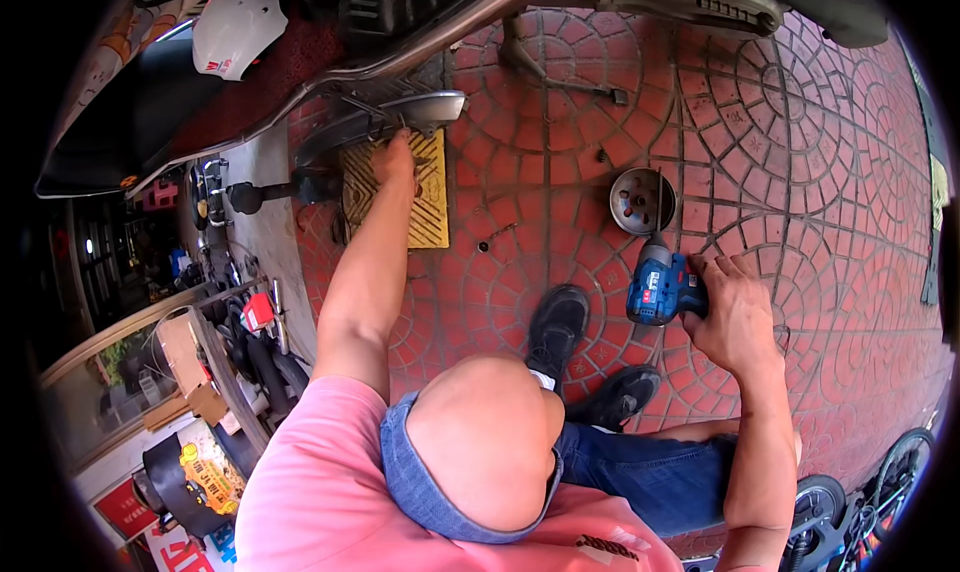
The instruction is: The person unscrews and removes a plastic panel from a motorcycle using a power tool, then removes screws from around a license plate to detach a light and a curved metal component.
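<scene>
My right hand (pixel 735 310) is wrapped round the grip of a blue cordless impact driver (pixel 652 290). The driver's long shaft points away from me, over a round metal bowl-shaped part with holes in its bottom (pixel 630 215). To the left, my left arm stretches out to a yellow-and-black striped block (pixel 430 207) on the floor. Above that block my left hand (pixel 396 160) is closed beside a curved silver part (pixel 435 108) under the scooter (pixel 300 97). What its fingers hold, if anything, is hidden.
Scooter bodywork spans the far side, with a white helmet (pixel 238 27) on the footboard. Its stand (pixel 570 87) reaches the red tiled floor. A small bolt-like part (pixel 484 246) lies near the block. Shelves with clutter (pixel 215 392) stand left; wheels (pixel 900 467) show at lower right.
</scene>
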The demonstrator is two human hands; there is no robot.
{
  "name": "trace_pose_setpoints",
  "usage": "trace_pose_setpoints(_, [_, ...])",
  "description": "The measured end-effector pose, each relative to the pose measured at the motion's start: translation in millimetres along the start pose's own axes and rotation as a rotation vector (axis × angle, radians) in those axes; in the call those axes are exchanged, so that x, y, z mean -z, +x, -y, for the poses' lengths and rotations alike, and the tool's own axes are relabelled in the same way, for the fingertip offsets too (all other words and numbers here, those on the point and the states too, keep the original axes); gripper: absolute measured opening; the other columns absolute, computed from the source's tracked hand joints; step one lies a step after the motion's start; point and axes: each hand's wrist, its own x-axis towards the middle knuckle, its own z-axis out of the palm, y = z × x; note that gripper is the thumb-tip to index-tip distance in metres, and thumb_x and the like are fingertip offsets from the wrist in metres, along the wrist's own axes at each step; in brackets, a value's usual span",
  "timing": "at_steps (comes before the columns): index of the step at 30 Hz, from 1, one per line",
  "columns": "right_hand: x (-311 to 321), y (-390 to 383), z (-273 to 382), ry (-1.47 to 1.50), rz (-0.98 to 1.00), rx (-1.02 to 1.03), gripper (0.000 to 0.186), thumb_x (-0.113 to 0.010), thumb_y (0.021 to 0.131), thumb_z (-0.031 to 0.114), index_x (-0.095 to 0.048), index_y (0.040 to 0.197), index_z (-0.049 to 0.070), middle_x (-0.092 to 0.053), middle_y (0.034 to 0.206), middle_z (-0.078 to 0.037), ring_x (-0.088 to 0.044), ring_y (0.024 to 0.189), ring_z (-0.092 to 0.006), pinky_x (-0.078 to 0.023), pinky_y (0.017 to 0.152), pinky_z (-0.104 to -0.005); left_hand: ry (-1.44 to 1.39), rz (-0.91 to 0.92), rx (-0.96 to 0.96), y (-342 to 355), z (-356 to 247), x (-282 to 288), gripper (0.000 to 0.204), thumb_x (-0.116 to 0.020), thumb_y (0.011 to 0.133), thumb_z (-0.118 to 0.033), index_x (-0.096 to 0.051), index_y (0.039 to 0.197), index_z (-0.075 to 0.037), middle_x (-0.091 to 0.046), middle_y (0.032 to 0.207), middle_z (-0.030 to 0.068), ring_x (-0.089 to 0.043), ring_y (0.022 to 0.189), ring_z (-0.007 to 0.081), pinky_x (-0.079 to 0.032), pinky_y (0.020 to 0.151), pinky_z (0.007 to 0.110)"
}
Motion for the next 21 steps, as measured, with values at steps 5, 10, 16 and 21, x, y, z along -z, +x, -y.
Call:
trace_pose_setpoints(5, [-13,16,4,0.02,0.018,-0.002,0.055,-0.079,0.068,0.012,-0.068,0.12,0.0,-0.068,0.105,-0.017,-0.064,0.105,-0.0351,-0.054,0.091,-0.0442,0.102,-0.028,0.042,-12,-35,4,0.059,-0.074,0.093,-0.034,-0.063,0.136,0.005,-0.071,0.093,0.0171,-0.059,0.06,0.0252,-0.049,0.057,0.045])
trace_pose_setpoints(10, [-17,30,15,0.009,0.017,0.035,0.053,-0.078,0.069,0.012,-0.068,0.12,0.0,-0.068,0.105,-0.016,-0.064,0.105,-0.0347,-0.054,0.091,-0.0445,-0.49,0.555,-0.379,-91,-89,-8,0.028,-0.067,0.099,-0.027,-0.055,0.084,-0.007,-0.042,0.06,-0.0021,-0.04,0.048,0.012,-0.035,0.049,0.032])
trace_pose_setpoints(16, [-25,46,16,0.052,-0.011,0.096,0.055,-0.079,0.068,0.012,-0.068,0.12,0.0,-0.068,0.106,-0.016,-0.064,0.104,-0.0345,-0.054,0.091,-0.0437,-0.395,0.444,0.167,-41,-35,-4,0.024,-0.059,0.103,-0.023,-0.052,0.083,-0.011,-0.041,0.059,-0.0019,-0.036,0.05,0.0122,-0.035,0.054,0.031])
trace_pose_setpoints(21, [-30,34,12,0.06,0.01,0.076,0.057,-0.08,0.067,0.012,-0.068,0.121,0.0,-0.067,0.105,-0.016,-0.063,0.103,-0.0346,-0.054,0.091,-0.0437,-0.673,0.228,0.457,63,-22,-6,0.022,-0.052,0.105,-0.028,-0.046,0.089,-0.016,-0.037,0.062,-0.0008,-0.032,0.052,0.0142,-0.032,0.057,0.035])
